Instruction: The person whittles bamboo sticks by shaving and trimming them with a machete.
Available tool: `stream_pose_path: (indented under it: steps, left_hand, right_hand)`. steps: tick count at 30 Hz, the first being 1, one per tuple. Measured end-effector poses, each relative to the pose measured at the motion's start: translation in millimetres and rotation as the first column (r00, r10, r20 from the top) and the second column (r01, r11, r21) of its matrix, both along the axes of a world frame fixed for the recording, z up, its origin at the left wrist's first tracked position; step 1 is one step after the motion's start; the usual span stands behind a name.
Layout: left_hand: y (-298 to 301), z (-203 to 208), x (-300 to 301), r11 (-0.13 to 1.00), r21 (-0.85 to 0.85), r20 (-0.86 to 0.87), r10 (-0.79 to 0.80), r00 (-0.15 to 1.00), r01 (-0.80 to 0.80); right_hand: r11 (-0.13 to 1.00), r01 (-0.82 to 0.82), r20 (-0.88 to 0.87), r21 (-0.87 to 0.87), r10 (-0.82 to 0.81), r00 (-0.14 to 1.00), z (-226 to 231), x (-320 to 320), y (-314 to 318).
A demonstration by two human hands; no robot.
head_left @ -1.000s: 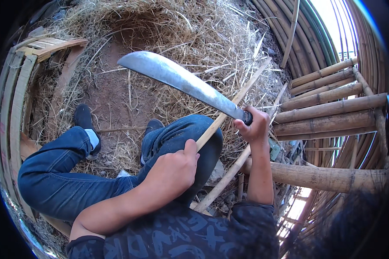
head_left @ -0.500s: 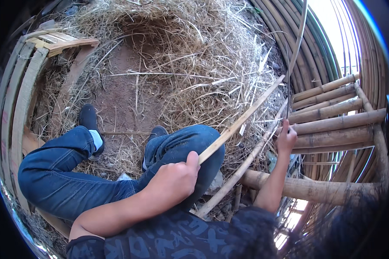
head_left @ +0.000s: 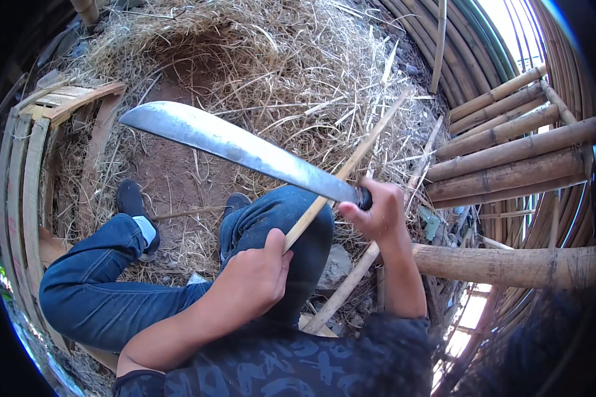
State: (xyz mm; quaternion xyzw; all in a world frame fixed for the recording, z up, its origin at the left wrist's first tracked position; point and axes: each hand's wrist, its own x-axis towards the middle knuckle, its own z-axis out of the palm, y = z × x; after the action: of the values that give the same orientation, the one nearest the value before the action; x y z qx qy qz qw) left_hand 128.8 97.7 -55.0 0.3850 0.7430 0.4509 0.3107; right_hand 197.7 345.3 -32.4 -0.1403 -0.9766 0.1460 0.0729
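Observation:
My left hand (head_left: 259,270) grips the near end of a long, pale bamboo strip (head_left: 375,132), thumb laid along it. The strip slants up and to the right, past my bent knee. In my right hand (head_left: 381,210) is a machete (head_left: 245,149), held by its dark handle. Its broad steel blade points to the far left and crosses over the strip just beyond my right fist. Whether blade and strip touch, I cannot tell. Part of the strip is hidden behind the blade.
Dry shavings (head_left: 271,59) heap up ahead of me, around a patch of bare soil (head_left: 169,165). On the left stands a wooden slat crate (head_left: 30,178). Thick bamboo poles (head_left: 510,155) form a rack at the right. A thinner pole (head_left: 344,291) lies beside my knee, near a stone (head_left: 336,264).
My right hand has come in from the right by the rack, and the machete now shows fully across the strip. My left hand has shifted slightly left with the strip.

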Motion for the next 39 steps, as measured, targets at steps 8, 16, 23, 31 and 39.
stream_pose_path:
  steps: [8,16,23,31,39]
  left_hand:
    - [-3,-1,5,1.000,0.023,-0.054,0.019,0.998,-0.017]
    - [-6,2,3,0.999,0.032,-0.059,0.037,0.998,-0.035]
    - [-26,-13,12,0.998,0.051,-0.009,0.049,0.999,-0.048]
    - [-16,-9,-1,0.994,0.108,0.179,-0.049,0.983,0.030]
    - [-6,5,-10,0.997,0.016,0.311,-0.081,0.947,0.081]
  right_hand:
    - [0.991,0.002,-0.037,0.137,0.003,0.999,-4,-3,24]
    - [0.966,0.123,-0.112,0.229,-0.099,0.989,-7,-6,59]
    - [0.739,0.673,-0.088,0.030,-0.669,0.738,11,26,197]
    - [0.622,0.551,-0.099,-0.556,-0.708,0.699,-35,73,105]
    - [0.771,0.243,-0.068,-0.588,-0.347,0.935,-5,42,-20]
